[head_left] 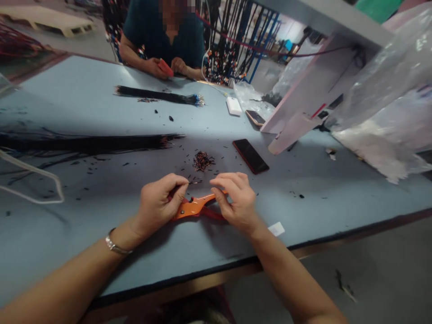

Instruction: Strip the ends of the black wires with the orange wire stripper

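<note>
Left hand point(164, 198) pinches a thin wire point(193, 182); right hand point(236, 198), half uncurled, touches the orange pliers point(194, 208).

Blue-grey table point(168, 261). Pile of clippings point(202, 160) just beyond the person's fingers point(175, 181). Black phone point(250, 155) beyond them, right; long bundle of black wires point(101, 143) beyond, left. White card point(276, 229) nearer the edge, right.

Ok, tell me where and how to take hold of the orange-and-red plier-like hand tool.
Grip the orange-and-red plier-like hand tool by both splayed handles, probably best coming from the right and closing around the pair. It lies crosswise, its handles spreading toward the right hand; the left hand crowds its other end.
</note>
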Motion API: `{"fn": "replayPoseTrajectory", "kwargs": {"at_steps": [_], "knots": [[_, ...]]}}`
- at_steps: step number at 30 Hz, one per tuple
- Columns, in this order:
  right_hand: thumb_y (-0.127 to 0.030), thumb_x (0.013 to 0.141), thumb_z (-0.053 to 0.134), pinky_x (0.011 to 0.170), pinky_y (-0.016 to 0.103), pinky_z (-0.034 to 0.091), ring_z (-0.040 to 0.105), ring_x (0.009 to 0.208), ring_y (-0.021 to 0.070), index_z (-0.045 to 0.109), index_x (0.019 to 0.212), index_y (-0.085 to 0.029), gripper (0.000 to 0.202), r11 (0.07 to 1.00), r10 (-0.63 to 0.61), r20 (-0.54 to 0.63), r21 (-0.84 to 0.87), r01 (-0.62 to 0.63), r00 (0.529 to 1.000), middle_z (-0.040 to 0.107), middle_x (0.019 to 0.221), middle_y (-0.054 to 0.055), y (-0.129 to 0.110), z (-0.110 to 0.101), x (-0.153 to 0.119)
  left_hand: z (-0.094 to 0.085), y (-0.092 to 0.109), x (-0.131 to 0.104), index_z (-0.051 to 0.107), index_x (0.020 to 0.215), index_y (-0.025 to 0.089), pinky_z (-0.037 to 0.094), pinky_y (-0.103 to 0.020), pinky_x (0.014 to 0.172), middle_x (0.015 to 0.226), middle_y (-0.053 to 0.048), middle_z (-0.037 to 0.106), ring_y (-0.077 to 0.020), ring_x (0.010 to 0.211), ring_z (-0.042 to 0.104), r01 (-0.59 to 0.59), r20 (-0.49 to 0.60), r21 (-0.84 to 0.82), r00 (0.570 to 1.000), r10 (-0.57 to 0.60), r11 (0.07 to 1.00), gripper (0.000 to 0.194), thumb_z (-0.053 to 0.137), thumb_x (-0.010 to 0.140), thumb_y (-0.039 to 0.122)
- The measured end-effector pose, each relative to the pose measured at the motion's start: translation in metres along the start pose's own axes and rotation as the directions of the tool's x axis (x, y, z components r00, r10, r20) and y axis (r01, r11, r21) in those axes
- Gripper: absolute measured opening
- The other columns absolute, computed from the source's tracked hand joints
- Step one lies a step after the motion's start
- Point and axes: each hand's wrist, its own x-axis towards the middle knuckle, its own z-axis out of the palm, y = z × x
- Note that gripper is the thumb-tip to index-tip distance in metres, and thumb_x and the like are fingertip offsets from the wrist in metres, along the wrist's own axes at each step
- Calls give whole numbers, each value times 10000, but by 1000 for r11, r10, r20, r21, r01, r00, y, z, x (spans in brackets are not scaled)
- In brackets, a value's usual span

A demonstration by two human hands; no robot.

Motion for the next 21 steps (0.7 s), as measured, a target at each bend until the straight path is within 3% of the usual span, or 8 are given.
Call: {"fn": "replayPoseTrajectory", "kwargs": {"at_steps": [5, 10, 16, 21], "knots": [[-230, 947, 521, 890, 366, 375, 654, 905, 181, 677, 984, -199, 164, 999, -29, -6, -18, 29, 1000, 706, 969, 63, -2, 3, 0, 1, 1, -2, 640, 791, 202, 355, -244, 534, 588, 16, 574, -114, 500, 478, -216, 59, 140, 976, 209, 966, 191, 486, 896, 247], [-226, 938, 545, 865, 367, 367, 647, 805, 159, 665, 889, -187, 135, 996, -84, 20, 15, 84, 996, 713, 893, 46, -4, 3, 0, 2, 5, -3, 630, 802, 197, 345, -248, 523, 580, 17, 557, -117, 491, 464, -298, 56, 162, 954, 293, 941, 171, 490, 901, 206], [-206, 948, 507, 863, 365, 381, 642, 801, 162, 625, 832, -198, 166, 998, -51, 13, 26, 50, 999, 705, 840, 37, -5, 4, 0, 1, 5, -4, 628, 793, 207, 362, -252, 538, 593, 9, 595, -125, 506, 499, -289, 71, 136, 957, 282, 948, 172, 484, 887, 197], [-165, 936, 509, 845, 354, 398, 646, 812, 168, 609, 842, -186, 138, 996, -18, -43, 89, 22, 999, 689, 809, 38, -3, 2, 1, -2, 2, -1, 618, 780, 194, 399, -235, 541, 609, 9, 639, -117, 503, 547, -151, -1, 103, 988, 152, 983, 166, 489, 882, 214]]}}
